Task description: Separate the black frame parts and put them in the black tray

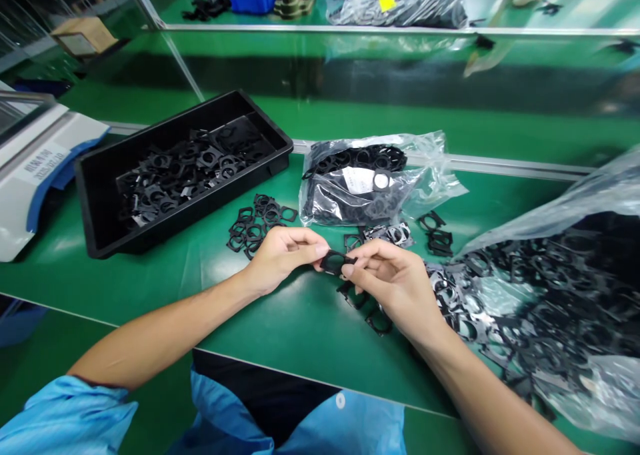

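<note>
Between my two hands is a small black plastic frame with a round opening (331, 263), held just over the green tabletop. My left hand (281, 258) pinches its left end between thumb and fingers. On the other end, my right hand (389, 276) closes its thumb and fingertips, covering that part. Loose black ring-shaped frames (379, 322) lie on the table beneath and beside my right hand. Left of my left hand is a small heap of similar black frames (254, 227). A few more black frames (436, 234) rest beyond my right hand.
A black tray (200, 205) holding many black parts stands at the left, near a white and blue machine (37, 165). Behind my hands lies a clear bag of parts (345, 198). A large open plastic bag (505, 288) spills parts at the right. A metal rail (510, 164) crosses behind.
</note>
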